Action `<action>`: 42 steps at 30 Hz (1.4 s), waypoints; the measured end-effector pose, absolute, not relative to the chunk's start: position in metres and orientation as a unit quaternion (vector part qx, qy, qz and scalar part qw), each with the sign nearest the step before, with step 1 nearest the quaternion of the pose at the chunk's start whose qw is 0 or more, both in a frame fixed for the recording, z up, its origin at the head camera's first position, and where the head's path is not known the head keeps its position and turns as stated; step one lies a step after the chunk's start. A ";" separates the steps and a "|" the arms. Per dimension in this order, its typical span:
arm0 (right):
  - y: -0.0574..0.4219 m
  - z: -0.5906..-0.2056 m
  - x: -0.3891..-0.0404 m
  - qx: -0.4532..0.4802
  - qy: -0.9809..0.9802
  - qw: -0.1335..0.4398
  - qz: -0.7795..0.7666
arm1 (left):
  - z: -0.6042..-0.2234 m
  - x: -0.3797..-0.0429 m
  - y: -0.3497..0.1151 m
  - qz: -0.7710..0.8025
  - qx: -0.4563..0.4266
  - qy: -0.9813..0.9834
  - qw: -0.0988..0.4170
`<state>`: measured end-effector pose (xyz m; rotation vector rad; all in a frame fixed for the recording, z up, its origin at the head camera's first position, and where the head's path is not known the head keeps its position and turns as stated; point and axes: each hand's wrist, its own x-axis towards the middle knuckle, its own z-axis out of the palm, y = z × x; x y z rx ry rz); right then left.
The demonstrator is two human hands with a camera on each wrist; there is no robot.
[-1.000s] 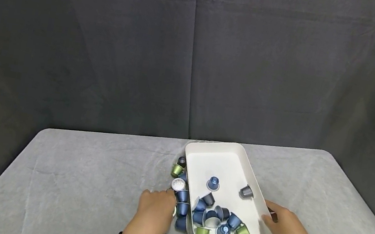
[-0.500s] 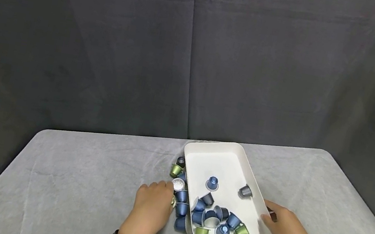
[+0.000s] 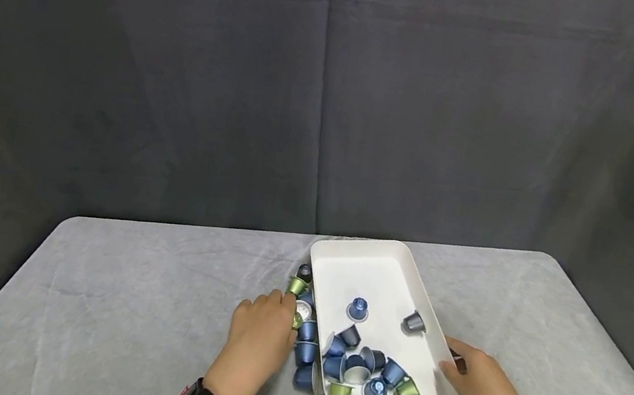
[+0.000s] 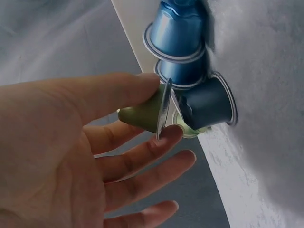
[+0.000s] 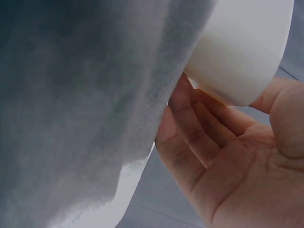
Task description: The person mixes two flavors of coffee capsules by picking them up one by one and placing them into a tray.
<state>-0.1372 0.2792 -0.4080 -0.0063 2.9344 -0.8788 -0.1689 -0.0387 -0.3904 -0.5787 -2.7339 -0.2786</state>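
Observation:
My left hand (image 3: 256, 345) pinches a green coffee capsule (image 4: 142, 113) between thumb and index finger, its foil lid facing the other capsules; the remaining fingers are loosely spread. It is beside a row of capsules along the left outer side of a white tray (image 3: 370, 269). In that row a blue capsule (image 3: 305, 353) lies on its side, and a green capsule (image 3: 297, 285) is near the far end. My right hand (image 3: 484, 383) grips the tray's right side near the front corner, thumb outside on the wall and fingers at its underside in the right wrist view.
Inside the tray, several blue capsules (image 3: 375, 390) and two green ones (image 3: 407, 391) cluster at the near end. A grey capsule (image 3: 413, 323) and an upright blue capsule (image 3: 358, 309) are farther up. A grey cloth covers the table (image 3: 149, 295); a dark curtain (image 3: 213, 103) hangs behind.
My left hand has moved away from me along the row, carrying the green capsule toward the far end. The right hand and the tray look unchanged.

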 end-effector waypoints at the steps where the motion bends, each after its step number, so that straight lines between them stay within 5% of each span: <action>1: 0.280 -0.408 -0.137 -0.003 0.957 0.038 -0.286 | -0.390 -0.170 -0.039 -0.096 -0.203 -0.960 0.168; 25: 0.281 -0.409 -0.136 -0.016 0.956 0.030 -0.291 | -0.381 -0.199 -0.036 -0.085 -0.205 -0.946 0.235; 35: 0.280 -0.409 -0.136 -0.013 0.955 0.034 -0.294 | -0.383 -0.215 -0.030 -0.199 -0.182 -0.949 0.162; 42: 0.280 -0.408 -0.136 -0.013 0.956 0.029 -0.292 | -0.385 -0.224 -0.023 -0.226 -0.198 -0.936 0.184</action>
